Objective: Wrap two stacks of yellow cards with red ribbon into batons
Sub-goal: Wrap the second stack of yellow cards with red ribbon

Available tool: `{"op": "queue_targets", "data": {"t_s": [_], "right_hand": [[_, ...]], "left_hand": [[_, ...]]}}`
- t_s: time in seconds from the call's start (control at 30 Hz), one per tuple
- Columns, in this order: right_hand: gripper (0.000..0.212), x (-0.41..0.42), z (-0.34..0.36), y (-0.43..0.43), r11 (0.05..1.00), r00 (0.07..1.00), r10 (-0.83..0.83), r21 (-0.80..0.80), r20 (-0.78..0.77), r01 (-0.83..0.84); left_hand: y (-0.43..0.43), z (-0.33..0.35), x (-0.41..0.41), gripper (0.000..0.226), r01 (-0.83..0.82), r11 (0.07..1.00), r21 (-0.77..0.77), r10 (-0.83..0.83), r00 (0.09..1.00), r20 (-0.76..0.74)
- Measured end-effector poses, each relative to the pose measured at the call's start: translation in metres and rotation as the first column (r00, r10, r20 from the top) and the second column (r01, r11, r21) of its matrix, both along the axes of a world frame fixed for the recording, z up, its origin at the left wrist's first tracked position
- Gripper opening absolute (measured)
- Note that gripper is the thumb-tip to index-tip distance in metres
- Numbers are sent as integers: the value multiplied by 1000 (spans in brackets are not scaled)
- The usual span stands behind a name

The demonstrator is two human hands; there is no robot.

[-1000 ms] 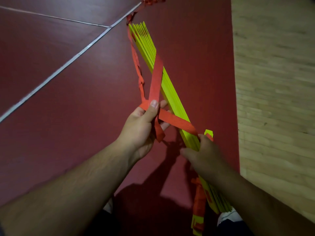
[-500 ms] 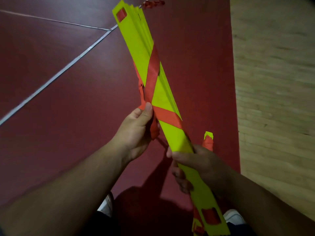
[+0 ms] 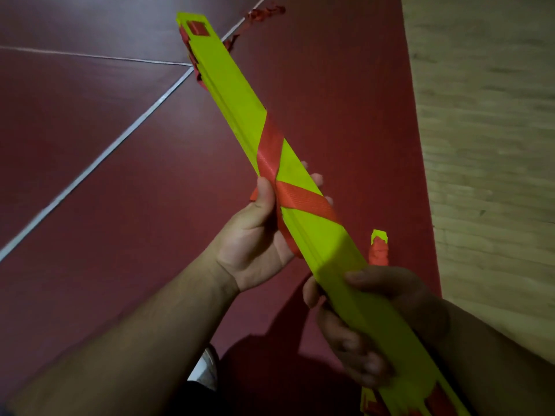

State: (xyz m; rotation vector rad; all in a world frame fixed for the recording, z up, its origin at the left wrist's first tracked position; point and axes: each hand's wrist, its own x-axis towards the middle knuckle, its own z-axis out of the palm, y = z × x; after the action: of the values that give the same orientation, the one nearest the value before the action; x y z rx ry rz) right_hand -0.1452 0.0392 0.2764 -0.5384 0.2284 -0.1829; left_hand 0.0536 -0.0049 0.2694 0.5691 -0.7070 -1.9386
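Observation:
A long stack of yellow cards (image 3: 237, 94) runs diagonally from top centre to bottom right, its flat face toward me. Red ribbon (image 3: 295, 196) crosses it twice near the middle, and a loose tail trails off past its far end. My left hand (image 3: 255, 241) grips the stack at the crossing, thumb pressing the ribbon against the edge, fingers curled behind. My right hand (image 3: 375, 322) grips the lower part of the stack. Behind my right hand the tip of a second yellow stack (image 3: 379, 244), wound in red ribbon, sticks up.
Below lies a dark red floor (image 3: 90, 235) with pale seam lines. A light wooden floor (image 3: 495, 145) borders it on the right. Frayed red ribbon (image 3: 264, 13) lies on the floor at the top. A shoe (image 3: 204, 367) shows at the bottom.
The yellow stack has turned from edge-on to flat face toward me and swung so its far end points more up and left. Both hands kept their grip and shifted with it.

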Motion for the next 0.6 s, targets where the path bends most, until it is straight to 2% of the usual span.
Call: {"op": "queue_targets", "data": {"t_s": [0.07,0.13,0.2,0.27,0.3,0.37,0.43,0.5,0.6], "right_hand": [[51,-7,-1,-8,996,987,-72,-65,-142,63],[63,-11,-3,-16,966,929,-229,-189,-291,178],[71,-10,-2,-20,835,757,-473,-502,-450,224],[72,-7,2,-19,627,495,-693,-777,-525,54],[75,-5,4,-16,563,404,-740,-824,-537,-62],[83,2,5,-7,489,305,-770,-826,-560,-282],[80,10,0,1,448,240,-790,-799,-564,-402],[60,14,-9,1,407,187,-833,-805,-521,-433],[44,12,-11,-1,388,157,-868,-842,-470,-376]], "left_hand": [[2,6,-3,53,-59,998,28,58,998,34],[0,7,-6,59,-169,984,63,155,971,182],[-2,5,-7,56,-288,955,75,251,913,321],[-4,4,-10,57,-389,920,54,332,844,422],[-4,5,-13,59,-435,899,51,368,813,451],[-3,2,-19,58,-490,871,27,418,770,483],[-1,1,-25,49,-497,868,4,430,755,496],[0,-1,-27,48,-467,884,-20,408,750,520],[-2,0,-18,73,-394,908,-143,400,714,575]]}}
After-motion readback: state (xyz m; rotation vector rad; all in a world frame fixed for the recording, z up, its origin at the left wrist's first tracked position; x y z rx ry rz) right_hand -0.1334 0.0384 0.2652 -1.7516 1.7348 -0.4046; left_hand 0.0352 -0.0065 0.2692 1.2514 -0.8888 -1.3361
